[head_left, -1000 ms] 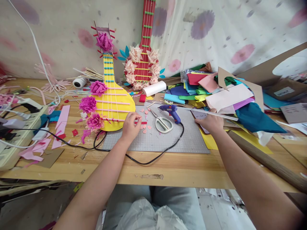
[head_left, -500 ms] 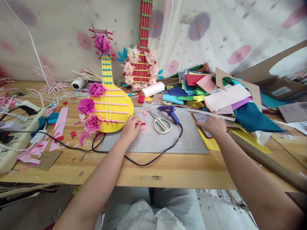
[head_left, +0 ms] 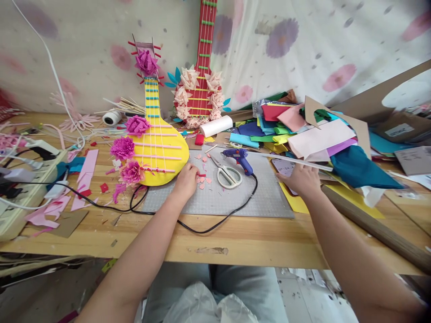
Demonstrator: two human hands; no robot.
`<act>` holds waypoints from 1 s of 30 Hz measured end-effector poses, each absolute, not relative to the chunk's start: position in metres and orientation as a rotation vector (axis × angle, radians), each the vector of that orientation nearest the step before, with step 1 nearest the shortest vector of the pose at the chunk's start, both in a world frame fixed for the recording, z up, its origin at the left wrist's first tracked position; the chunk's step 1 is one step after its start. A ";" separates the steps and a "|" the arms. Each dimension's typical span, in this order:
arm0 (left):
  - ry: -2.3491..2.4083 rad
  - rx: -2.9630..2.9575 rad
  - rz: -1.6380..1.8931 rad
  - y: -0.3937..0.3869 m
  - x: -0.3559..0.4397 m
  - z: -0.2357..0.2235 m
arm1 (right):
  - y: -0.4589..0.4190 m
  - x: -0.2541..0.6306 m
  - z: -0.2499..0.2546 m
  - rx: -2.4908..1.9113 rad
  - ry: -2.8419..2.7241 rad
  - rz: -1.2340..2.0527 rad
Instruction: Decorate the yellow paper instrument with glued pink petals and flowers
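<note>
My left hand (head_left: 186, 180) rests on the grey cutting mat (head_left: 235, 202) by the lower edge of the yellow paper guitar (head_left: 158, 148), its fingers pinched on a small red strip (head_left: 201, 174) among pink paper scraps. My right hand (head_left: 299, 179) lies at the mat's right edge on a phone-like device (head_left: 283, 167) under a long white strip (head_left: 296, 160), fingers curled; whether it grips anything I cannot make out. White-handled scissors (head_left: 228, 175) and a blue glue gun (head_left: 239, 157) lie between the hands.
A red paper guitar (head_left: 201, 85) leans on the flowered cloth behind. A heap of coloured sheets (head_left: 303, 130) and cardboard fills the right. A black cable (head_left: 202, 226) loops over the mat's front. A power strip (head_left: 20, 179), pink scraps and a wooden rod (head_left: 377, 229) lie around.
The view has shifted slightly. Both hands stay almost where they were; the left fingers have closed a little tighter over the red strip.
</note>
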State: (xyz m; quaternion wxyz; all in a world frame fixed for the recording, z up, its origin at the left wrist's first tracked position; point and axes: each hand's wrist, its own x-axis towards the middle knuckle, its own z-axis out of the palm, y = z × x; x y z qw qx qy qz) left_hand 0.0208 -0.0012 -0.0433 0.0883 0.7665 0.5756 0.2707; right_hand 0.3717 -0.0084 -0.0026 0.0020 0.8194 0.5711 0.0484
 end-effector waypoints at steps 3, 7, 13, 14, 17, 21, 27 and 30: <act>1.671 2.353 0.896 0.000 0.019 -0.046 | -0.022 0.355 0.010 2.485 1.836 0.149; 1.657 2.324 0.976 0.001 0.021 -0.048 | -0.035 0.312 0.030 2.323 2.053 -0.270; 1.557 2.125 1.208 -0.005 0.024 -0.039 | -0.011 0.228 0.014 2.089 2.743 -0.964; 1.535 2.110 1.282 -0.006 0.024 -0.036 | -0.004 0.216 0.007 2.126 2.774 -1.188; 1.478 2.120 1.432 -0.010 0.024 -0.031 | 0.011 0.185 -0.011 2.087 2.501 -2.159; 1.411 2.125 1.431 -0.010 0.026 -0.032 | 0.013 0.166 -0.024 2.001 2.217 -2.758; 1.275 1.760 1.386 -0.008 0.032 -0.038 | 0.012 0.169 -0.030 2.051 2.477 -2.660; 1.203 1.404 1.263 -0.007 0.035 -0.040 | 0.012 0.172 -0.030 2.051 2.590 -2.499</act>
